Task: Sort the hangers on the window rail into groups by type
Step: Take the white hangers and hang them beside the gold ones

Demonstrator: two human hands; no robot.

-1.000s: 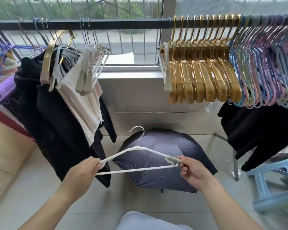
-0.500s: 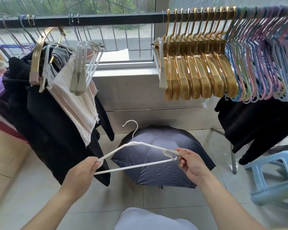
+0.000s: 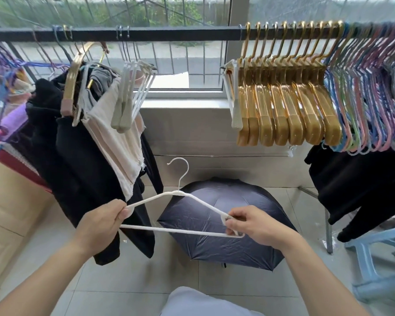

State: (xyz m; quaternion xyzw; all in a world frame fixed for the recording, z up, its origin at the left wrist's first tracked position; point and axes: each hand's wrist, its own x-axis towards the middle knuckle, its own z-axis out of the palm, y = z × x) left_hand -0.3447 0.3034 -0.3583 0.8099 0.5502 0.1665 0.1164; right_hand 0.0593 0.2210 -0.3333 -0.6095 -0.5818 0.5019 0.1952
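Note:
I hold a thin white hanger point(image 3: 185, 231) level in front of me, hook up. My left hand point(image 3: 103, 224) grips its left end and my right hand point(image 3: 253, 226) grips its right end. Above runs the dark window rail point(image 3: 180, 34). On it hang a tight row of gold hangers point(image 3: 285, 106) at the right, with one white hanger point(image 3: 234, 103) at their left edge. Further right are several thin pastel hangers point(image 3: 369, 99). At the left, a few white and grey hangers point(image 3: 130, 96) and one gold hanger point(image 3: 74, 76) hang among clothes.
Black and beige clothes point(image 3: 89, 160) hang at the left. An open dark umbrella point(image 3: 224, 224) lies on the tiled floor below my hands. A black garment point(image 3: 360, 183) hangs at the right, above a light blue stool point(image 3: 383, 267). The rail's middle stretch is bare.
The white hanger has risen slightly and tilted more level between my hands. My view has shifted a little, bringing the rail lower in the frame.

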